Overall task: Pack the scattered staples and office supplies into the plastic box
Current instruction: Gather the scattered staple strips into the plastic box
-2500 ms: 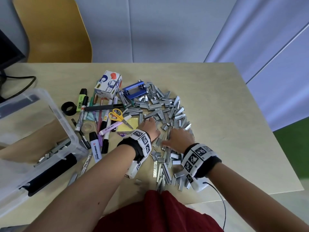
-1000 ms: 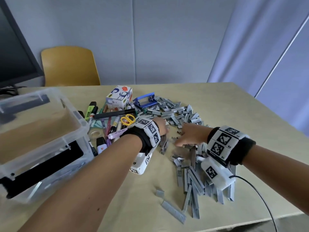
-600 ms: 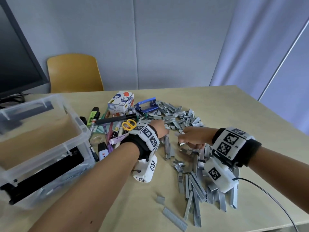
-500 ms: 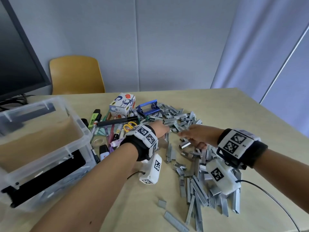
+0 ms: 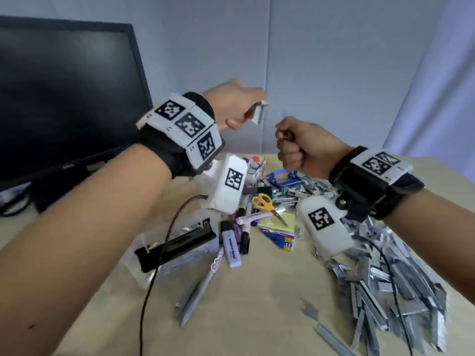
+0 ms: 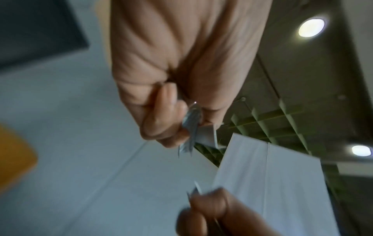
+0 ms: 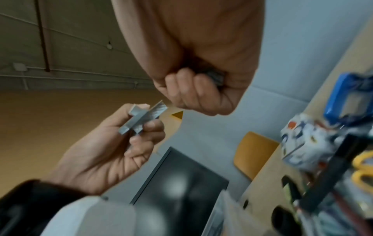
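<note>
Both hands are raised high above the table. My left hand (image 5: 239, 106) pinches a few grey staple strips (image 5: 258, 113), which show crossed between its fingertips (image 7: 141, 118) in the right wrist view. My right hand (image 5: 295, 145) is a closed fist around more staple strips (image 7: 216, 76), with thin ends poking out on top. A big heap of loose staple strips (image 5: 385, 273) covers the table's right side. The clear plastic box (image 5: 167, 242) with a black clip stands at lower left, mostly hidden behind my left forearm.
Yellow scissors (image 5: 264, 201), sticky notes (image 5: 279, 222), highlighters and markers (image 5: 231, 245), a small printed carton (image 5: 254, 165) and a blue staple remover (image 5: 284, 176) lie mid-table. A dark monitor (image 5: 64, 98) stands at the back left. Bare tabletop (image 5: 257, 304) lies near me.
Both hands have lifted off the staple heap and risen well above the table, each carrying staple strips. The head view has swung up, showing the monitor.
</note>
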